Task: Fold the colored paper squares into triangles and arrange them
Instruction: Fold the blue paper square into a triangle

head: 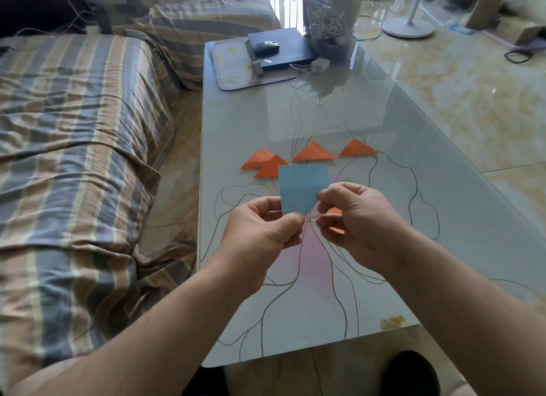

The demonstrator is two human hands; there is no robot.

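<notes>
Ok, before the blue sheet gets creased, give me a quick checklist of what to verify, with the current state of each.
1. Light blue paper square held off the glass-topped table: ok, it is in the air.
2. Left hand grip on the lower corner: ok, pinching it.
3. Right hand grip on the right edge: ok, pinching it.
4. Corners aligned for a triangle: cannot tell, the fingers hide the lower part.
5. Four orange paper triangles laid in a row: not ok, the two on the left overlap.
6. Remaining sheets at hand: cannot tell, only orange and green slivers show behind the right hand.
</notes>
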